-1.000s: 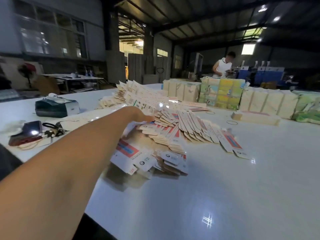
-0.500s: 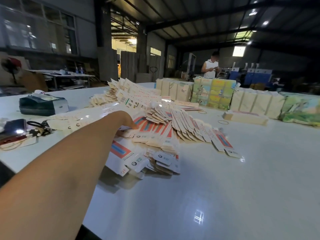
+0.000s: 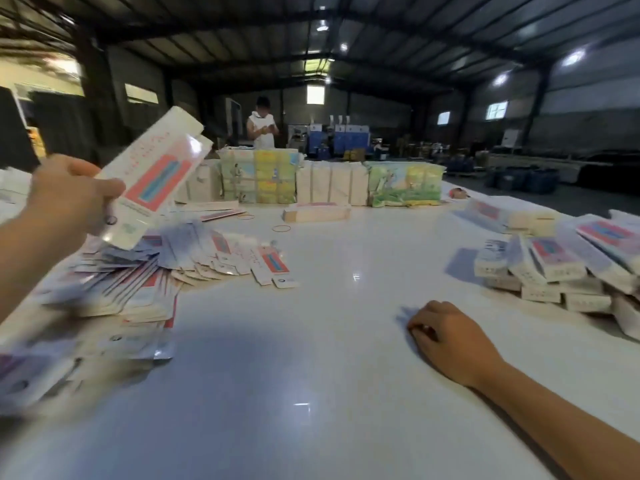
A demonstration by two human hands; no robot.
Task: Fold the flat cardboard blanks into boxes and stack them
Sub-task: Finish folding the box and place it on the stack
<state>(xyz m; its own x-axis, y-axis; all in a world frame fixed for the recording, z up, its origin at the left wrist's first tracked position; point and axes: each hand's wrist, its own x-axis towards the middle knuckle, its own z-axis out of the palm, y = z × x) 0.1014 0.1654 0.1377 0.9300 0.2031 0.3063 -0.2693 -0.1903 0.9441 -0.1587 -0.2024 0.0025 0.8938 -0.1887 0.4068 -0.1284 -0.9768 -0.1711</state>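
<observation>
The left hand (image 3: pixel 74 194) grips one flat blank (image 3: pixel 156 176) by its lower end, holding it tilted up above the spread heap of flat blanks (image 3: pixel 166 268) on the white table (image 3: pixel 311 358). The right hand (image 3: pixel 450 336) rests on the table, fingers loosely curled, holding nothing, near the stack of folded boxes (image 3: pixel 561 265) at the right.

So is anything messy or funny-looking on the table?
Yes. The flat blanks on the left aren't a neat stack; they are fanned and slid out across the white table. Two rubber bands lie loose near the middle. The folded boxes on the right sit in a jumbled heap.
</observation>
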